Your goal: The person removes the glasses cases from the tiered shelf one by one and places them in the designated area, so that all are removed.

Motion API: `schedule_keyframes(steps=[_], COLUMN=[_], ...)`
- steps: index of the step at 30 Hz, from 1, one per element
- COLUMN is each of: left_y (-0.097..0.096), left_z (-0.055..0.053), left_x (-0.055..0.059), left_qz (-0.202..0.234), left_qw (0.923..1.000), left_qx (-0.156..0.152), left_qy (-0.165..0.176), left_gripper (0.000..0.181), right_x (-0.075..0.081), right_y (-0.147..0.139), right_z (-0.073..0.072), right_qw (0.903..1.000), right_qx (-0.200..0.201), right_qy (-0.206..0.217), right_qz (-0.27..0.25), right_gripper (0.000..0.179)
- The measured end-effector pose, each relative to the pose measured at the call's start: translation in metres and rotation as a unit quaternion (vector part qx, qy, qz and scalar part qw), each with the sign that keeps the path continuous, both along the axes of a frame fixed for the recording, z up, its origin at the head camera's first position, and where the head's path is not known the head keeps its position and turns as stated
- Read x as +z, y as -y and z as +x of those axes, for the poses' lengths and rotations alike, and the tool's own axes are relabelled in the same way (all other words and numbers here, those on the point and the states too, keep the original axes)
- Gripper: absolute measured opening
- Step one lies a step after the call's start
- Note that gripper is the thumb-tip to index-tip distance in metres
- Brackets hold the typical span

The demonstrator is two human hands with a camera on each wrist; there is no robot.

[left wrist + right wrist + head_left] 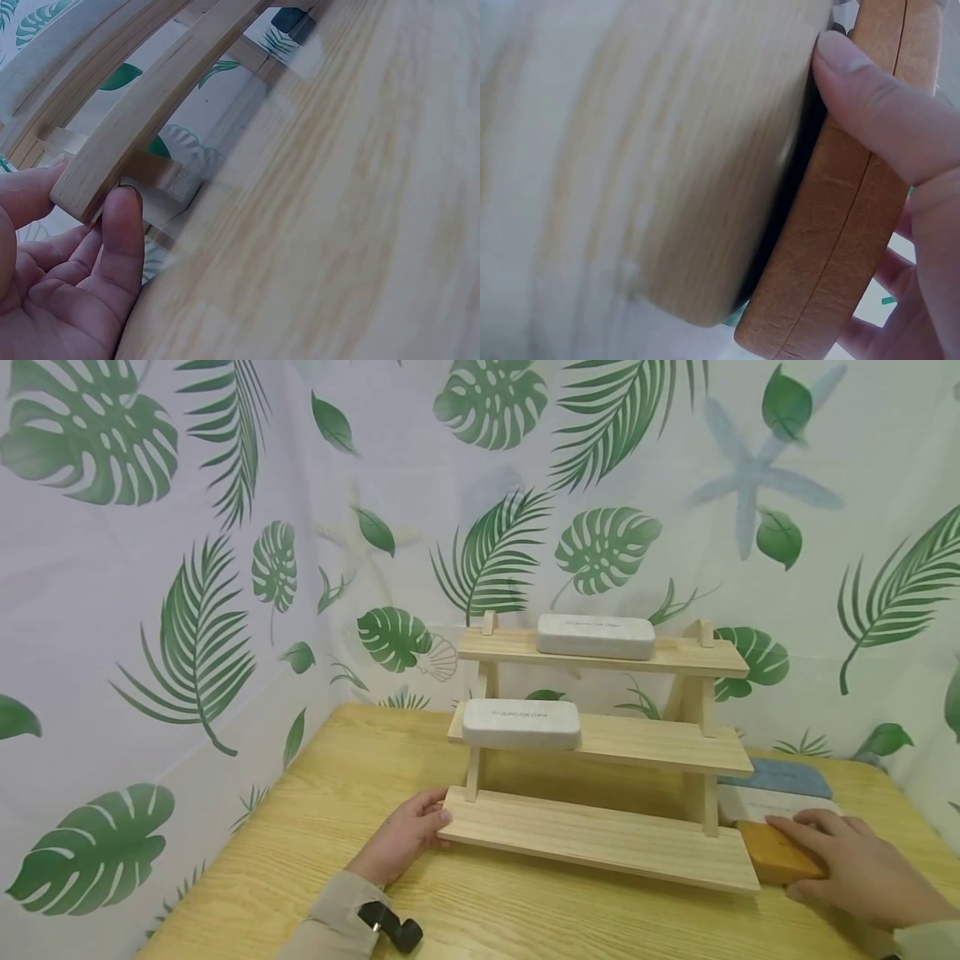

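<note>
A three-tier wooden display stand (600, 842) stands on the table. With thumb and fingers, my left hand (405, 831) pinches the left end of its bottom shelf (112, 142). At the right end of that shelf, my right hand (862, 864) grips an orange-brown leather-look glasses case (776, 853). In the right wrist view, the thumb lies along one side of this case (829, 232), with the fingers partly hidden beyond it. One white glasses case (596, 637) lies on the top shelf; another white glasses case (521, 725) sits at the left of the middle shelf.
Just behind the orange case, a white case (757, 806) and a blue case (783, 777) lie at the stand's right side. The wood-grain table (300, 852) runs up to a leaf-patterned cloth backdrop (420, 527) at the back and left.
</note>
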State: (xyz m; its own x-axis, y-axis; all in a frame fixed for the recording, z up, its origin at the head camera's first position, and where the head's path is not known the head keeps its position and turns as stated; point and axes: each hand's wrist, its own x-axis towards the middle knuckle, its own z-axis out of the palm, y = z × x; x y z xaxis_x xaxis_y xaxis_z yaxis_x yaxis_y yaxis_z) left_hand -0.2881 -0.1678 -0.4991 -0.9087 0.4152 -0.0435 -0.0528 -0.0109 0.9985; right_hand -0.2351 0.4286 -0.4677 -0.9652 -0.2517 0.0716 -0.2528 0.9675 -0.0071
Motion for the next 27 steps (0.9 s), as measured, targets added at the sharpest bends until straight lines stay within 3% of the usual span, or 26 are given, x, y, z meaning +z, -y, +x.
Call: schedule_keyframes(steps=[8,15,19,27], left_y=[0.001,0.000,0.000,-0.001], left_z=[-0.001,0.001,0.002,0.002], left_x=[0.001,0.000,0.000,0.002], left_qz=[0.004,0.002,0.002,0.002], left_qw=[1.0000,1.0000,1.0000,1.0000], left_qx=[0.003,0.006,0.007,0.003], left_qy=[0.000,0.003,0.003,-0.002], left_gripper=[0.066,0.066,0.066,0.065], right_x=[0.003,0.005,0.011,0.037], right_y=[0.004,0.007,0.009,0.023], right_z=[0.000,0.001,-0.001,-0.003], right_qw=[1.0000,0.9997,0.9997,0.9934], right_qx=[-0.007,-0.011,0.011,0.067], right_qy=[0.003,0.013,-0.002,-0.075], right_qz=[-0.006,-0.017,-0.021,-0.054], right_gripper=[0.096,0.105,0.104,0.092])
